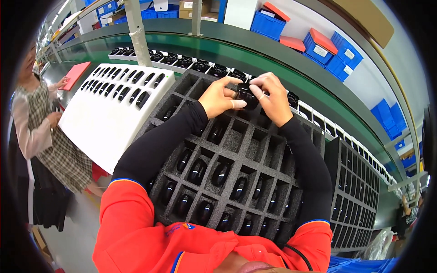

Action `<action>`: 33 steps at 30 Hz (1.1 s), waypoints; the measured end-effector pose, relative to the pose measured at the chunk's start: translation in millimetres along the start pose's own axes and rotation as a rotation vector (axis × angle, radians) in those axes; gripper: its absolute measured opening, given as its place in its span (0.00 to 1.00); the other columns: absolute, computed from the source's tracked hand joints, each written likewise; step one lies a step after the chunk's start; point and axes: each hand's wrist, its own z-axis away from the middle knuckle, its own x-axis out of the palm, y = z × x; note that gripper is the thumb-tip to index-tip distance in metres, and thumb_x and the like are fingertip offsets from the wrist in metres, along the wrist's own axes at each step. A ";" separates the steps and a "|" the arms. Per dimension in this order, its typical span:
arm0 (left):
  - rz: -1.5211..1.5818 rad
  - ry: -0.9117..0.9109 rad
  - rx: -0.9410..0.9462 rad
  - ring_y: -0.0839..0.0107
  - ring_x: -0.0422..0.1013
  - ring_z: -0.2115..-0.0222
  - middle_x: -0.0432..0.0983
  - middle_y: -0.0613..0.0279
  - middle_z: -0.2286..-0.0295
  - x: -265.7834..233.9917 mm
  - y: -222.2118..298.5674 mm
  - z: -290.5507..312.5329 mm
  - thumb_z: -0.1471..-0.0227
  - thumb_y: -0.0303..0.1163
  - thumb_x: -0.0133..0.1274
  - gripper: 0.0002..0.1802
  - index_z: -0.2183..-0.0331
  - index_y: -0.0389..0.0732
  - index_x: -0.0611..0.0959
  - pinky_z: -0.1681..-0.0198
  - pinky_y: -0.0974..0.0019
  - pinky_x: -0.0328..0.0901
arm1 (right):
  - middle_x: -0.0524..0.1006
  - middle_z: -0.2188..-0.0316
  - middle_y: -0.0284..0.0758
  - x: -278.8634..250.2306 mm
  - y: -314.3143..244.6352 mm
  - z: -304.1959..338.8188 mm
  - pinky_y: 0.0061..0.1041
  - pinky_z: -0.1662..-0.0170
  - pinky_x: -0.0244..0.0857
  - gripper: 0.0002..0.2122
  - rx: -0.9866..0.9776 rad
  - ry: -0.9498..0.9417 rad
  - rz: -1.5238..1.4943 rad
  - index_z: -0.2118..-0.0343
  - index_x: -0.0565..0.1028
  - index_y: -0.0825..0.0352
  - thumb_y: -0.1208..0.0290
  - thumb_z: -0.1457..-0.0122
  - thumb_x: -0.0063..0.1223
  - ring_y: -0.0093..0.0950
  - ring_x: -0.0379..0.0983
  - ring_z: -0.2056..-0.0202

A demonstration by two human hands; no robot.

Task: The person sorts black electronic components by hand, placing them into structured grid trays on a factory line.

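Up at the far edge of the grey foam tray (246, 142), a small glossy black device (246, 96) is held between both hands. My left hand (221, 97) grips its left side with thumb and fingers. On the other side, my right hand (272, 94) pinches its upper right part. Pale coverings show on some fingertips. Beneath my hands, several compartments of the foam tray hold similar black rounded pieces, such as one piece (221, 174) near the middle; others are bare. My forearms hide parts of the tray.
A white foam tray (107, 127) with black pieces sits left. Small white boxes (306, 109) line the green conveyor (218, 51) beyond, several holding black devices. Another grey foam tray (336, 191) stands right. A person (50, 132) at far left touches a red panel (76, 75). Posts and blue bins (268, 25) stand behind.
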 end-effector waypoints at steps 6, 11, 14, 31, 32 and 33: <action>-0.092 -0.017 0.034 0.72 0.72 0.67 0.75 0.54 0.69 5.1 5.2 -9.4 0.58 0.19 0.57 0.31 0.52 0.34 0.64 0.63 0.70 0.68 | 0.71 0.72 0.31 -25.2 18.6 -3.7 0.20 0.61 0.61 0.09 0.204 -0.161 -0.425 0.62 0.74 0.68 0.73 0.46 0.50 0.21 0.66 0.68; -0.084 -0.059 0.033 0.71 0.71 0.65 0.74 0.54 0.66 9.0 4.3 -9.2 0.57 0.17 0.55 0.33 0.49 0.37 0.62 0.59 0.71 0.67 | 0.75 0.70 0.32 -13.4 38.8 0.9 0.20 0.60 0.62 0.10 0.285 -0.262 -0.373 0.62 0.74 0.70 0.71 0.44 0.50 0.19 0.68 0.66; -0.324 -0.081 -0.032 0.69 0.70 0.60 0.72 0.50 0.63 1.4 10.5 -0.1 0.57 0.21 0.57 0.35 0.48 0.40 0.61 0.57 0.68 0.66 | 0.77 0.69 0.39 -21.3 73.2 2.7 0.24 0.60 0.64 0.10 0.245 -0.066 -0.125 0.64 0.75 0.69 0.70 0.46 0.49 0.27 0.72 0.66; -0.928 -0.583 0.139 0.51 0.47 0.43 0.54 0.51 0.45 -46.3 6.7 15.5 0.69 0.38 0.66 0.25 0.65 0.40 0.80 0.43 0.54 0.46 | 0.77 0.71 0.39 -79.9 236.7 85.6 0.27 0.61 0.66 0.12 0.713 -0.109 0.404 0.64 0.76 0.63 0.76 0.54 0.51 0.31 0.74 0.67; -0.709 -0.504 0.061 0.56 0.54 0.46 0.61 0.52 0.48 -46.6 5.1 10.7 0.69 0.38 0.67 0.23 0.67 0.37 0.81 0.44 0.56 0.49 | 0.77 0.70 0.40 -84.8 237.2 89.4 0.26 0.60 0.66 0.12 0.617 0.000 0.419 0.63 0.76 0.64 0.77 0.54 0.51 0.31 0.74 0.66; -0.627 -0.395 0.012 0.61 0.61 0.50 0.65 0.53 0.51 -45.2 15.0 14.9 0.67 0.35 0.66 0.21 0.68 0.35 0.80 0.46 0.60 0.53 | 0.76 0.67 0.40 -79.2 215.9 74.1 0.24 0.58 0.65 0.12 0.549 0.028 0.489 0.62 0.75 0.67 0.77 0.52 0.50 0.29 0.73 0.65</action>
